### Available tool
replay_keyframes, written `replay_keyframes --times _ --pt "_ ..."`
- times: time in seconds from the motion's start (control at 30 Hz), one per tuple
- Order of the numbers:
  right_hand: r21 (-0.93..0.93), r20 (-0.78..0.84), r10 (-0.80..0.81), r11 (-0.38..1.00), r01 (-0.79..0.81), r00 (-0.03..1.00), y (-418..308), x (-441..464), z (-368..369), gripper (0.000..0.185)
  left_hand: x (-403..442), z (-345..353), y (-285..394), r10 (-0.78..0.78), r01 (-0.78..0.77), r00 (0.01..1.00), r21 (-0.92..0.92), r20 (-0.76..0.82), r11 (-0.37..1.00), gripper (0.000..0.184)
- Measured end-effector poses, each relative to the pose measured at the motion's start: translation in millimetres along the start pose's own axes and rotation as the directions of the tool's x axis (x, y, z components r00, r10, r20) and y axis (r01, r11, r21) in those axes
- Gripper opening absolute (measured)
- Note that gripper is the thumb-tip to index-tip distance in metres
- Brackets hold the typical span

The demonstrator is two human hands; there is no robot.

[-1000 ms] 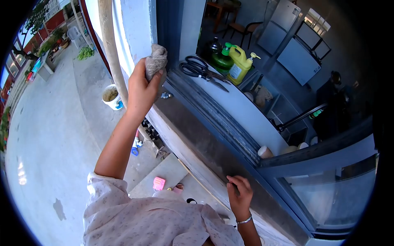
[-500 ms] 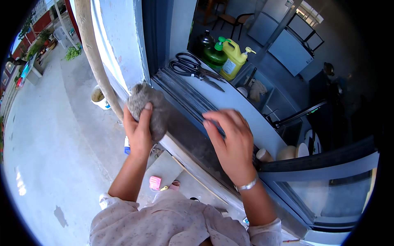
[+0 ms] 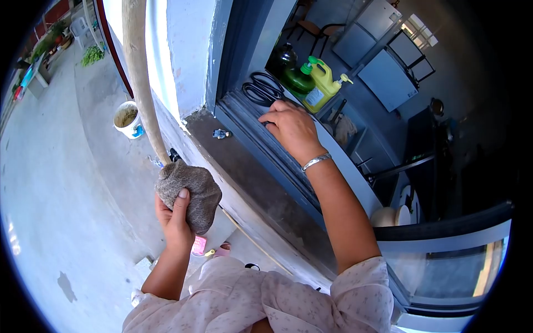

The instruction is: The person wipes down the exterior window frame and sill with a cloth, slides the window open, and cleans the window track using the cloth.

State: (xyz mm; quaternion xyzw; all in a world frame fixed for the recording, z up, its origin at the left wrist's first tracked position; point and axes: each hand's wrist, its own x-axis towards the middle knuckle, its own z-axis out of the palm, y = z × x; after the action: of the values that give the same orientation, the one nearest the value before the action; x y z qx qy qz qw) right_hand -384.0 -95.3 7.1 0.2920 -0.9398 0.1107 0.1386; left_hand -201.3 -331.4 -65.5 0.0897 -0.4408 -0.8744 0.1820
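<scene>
Here's the cloth (image 3: pixel 195 194), grasped in the left hand (image 3: pixel 176 219) near the outer edge of the sill (image 3: pixel 252 172), thumb on top! Over to the right hand (image 3: pixel 293 129), fingers curled over the scissors (image 3: pixel 261 89) on the desk (image 3: pixel 348 171), and whether it grips them I cannot tell! Green bottle (image 3: pixel 298 83) and yellow bottle (image 3: pixel 322 93) just beyond, small figure (image 3: pixel 221 134) on the sill, bucket (image 3: pixel 127 119) down on the ground (image 3: pixel 72 183)
</scene>
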Motion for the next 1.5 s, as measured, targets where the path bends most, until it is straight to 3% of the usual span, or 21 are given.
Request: replay_keyframes --times 0.23,0.33,0.4,0.43,0.5,0.6,0.63,0.67,0.7,0.73,0.93,1.0,1.07,1.13,1.2,1.23,1.27,1.33,1.4,1.47,1.5 --pt "-0.029 0.007 -0.089 0.996 0.089 0.996 3.5 6.6 -0.2 0.008 0.4 -6.6 6.4 0.011 -0.011 1.000 0.014 -0.007 1.000 0.044" --pt "0.048 -0.087 0.018 0.999 -0.014 0.996 7.3 0.5 7.1 0.007 2.9 -10.4 10.4 0.016 -0.015 0.999 0.024 -0.035 1.000 0.044" --pt "0.300 -0.138 0.165 0.947 -0.117 0.977 10.7 -1.9 6.0 0.008 4.6 -13.6 13.8 0.021 -0.020 0.998 0.032 -0.053 0.999 0.044" --pt "0.300 -0.141 0.164 0.947 -0.116 0.976 10.8 -4.0 6.5 0.008 5.6 -14.9 16.4 0.051 -0.049 0.997 0.032 -0.066 0.998 0.044" --pt "0.688 0.060 0.331 0.670 -0.279 0.942 -5.4 -7.6 -3.1 0.013 8.8 -18.9 24.1 0.108 -0.104 0.990 0.043 -0.095 0.994 0.042" --pt "0.827 0.377 0.140 0.395 -0.401 0.916 -68.0 -30.2 -30.9 0.012 16.6 -28.8 41.9 0.140 -0.134 0.984 0.064 -0.110 0.989 0.042" --pt "0.800 0.443 0.054 0.427 -0.421 0.895 -88.6 -40.2 -36.1 0.016 20.0 -29.8 48.0 0.167 -0.159 0.980 0.078 -0.108 0.984 0.042" --pt "0.790 0.360 -0.010 0.535 -0.299 0.933 -106.8 -54.8 -33.4 0.027 23.1 -28.7 53.8 0.174 -0.166 0.979 0.081 -0.109 0.983 0.042" --pt "0.727 0.216 -0.115 0.682 -0.081 0.970 -118.6 -69.2 -19.2 0.038 26.4 -26.9 59.3 0.205 -0.194 0.974 0.113 -0.092 0.974 0.041" --pt "0.567 0.175 -0.163 0.823 0.036 0.971 -134.3 -78.6 -30.5 0.044 30.1 -25.9 64.2 0.233 -0.221 0.970 0.146 -0.073 0.964 0.041" --pt "0.431 0.055 -0.071 0.902 0.040 0.996 -136.1 -140.5 -38.1 0.031 51.5 17.2 79.5 0.219 -0.221 0.975 0.231 0.032 0.948 0.040" --pt "0.401 0.129 0.044 0.911 -0.093 0.991 -131.7 -162.6 -47.2 0.024 68.8 34.2 69.9 0.229 -0.261 0.962 0.244 0.151 0.934 0.037" --pt "0.397 0.143 0.076 0.909 -0.128 0.987 -129.5 -181.0 -52.9 0.023 93.4 55.8 48.5 0.466 -0.535 0.845 0.439 0.262 0.722 0.032" --pt "0.393 0.159 0.120 0.903 -0.175 0.980 -131.1 -193.5 -54.6 0.022 105.8 88.9 37.6 0.531 -0.609 0.782 0.582 0.326 0.539 0.032" --pt "0.394 0.129 0.129 0.903 -0.170 0.983 -132.0 -202.5 -55.6 0.020 126.8 112.6 15.3 0.631 -0.739 0.613 0.628 0.476 0.244 0.038" --pt "0.392 0.123 0.142 0.902 -0.180 0.982 -133.0 -205.2 -56.8 0.020 141.6 120.4 1.5 0.671 -0.822 0.454 0.567 0.587 0.061 0.035" --pt "0.384 0.099 0.118 0.911 -0.148 0.988 -134.8 -207.3 -58.1 0.020 150.0 123.6 -11.6 0.667 -0.829 0.452 0.556 0.593 0.067 0.035" --pt "0.368 0.070 0.118 0.920 -0.136 0.991 -134.9 -211.2 -61.5 0.021 164.6 126.1 -33.9 0.459 -0.815 0.406 0.541 0.790 -0.209 0.030" --pt "0.386 0.065 0.117 0.913 -0.133 0.991 -136.2 -220.4 -62.8 0.021 171.0 118.4 -45.9 0.277 -0.822 0.446 0.512 0.851 -0.251 0.021" --pt "0.375 0.049 0.139 0.915 -0.147 0.989 -132.6 -226.9 -62.4 0.021 162.3 121.2 -44.7 0.181 -0.820 0.452 0.487 0.873 -0.301 0.027" --pt "0.364 0.031 0.130 0.922 -0.132 0.991 -131.9 -230.3 -61.6 0.021 163.8 128.3 -42.1 0.157 -0.817 0.503 0.527 0.850 -0.235 0.036"
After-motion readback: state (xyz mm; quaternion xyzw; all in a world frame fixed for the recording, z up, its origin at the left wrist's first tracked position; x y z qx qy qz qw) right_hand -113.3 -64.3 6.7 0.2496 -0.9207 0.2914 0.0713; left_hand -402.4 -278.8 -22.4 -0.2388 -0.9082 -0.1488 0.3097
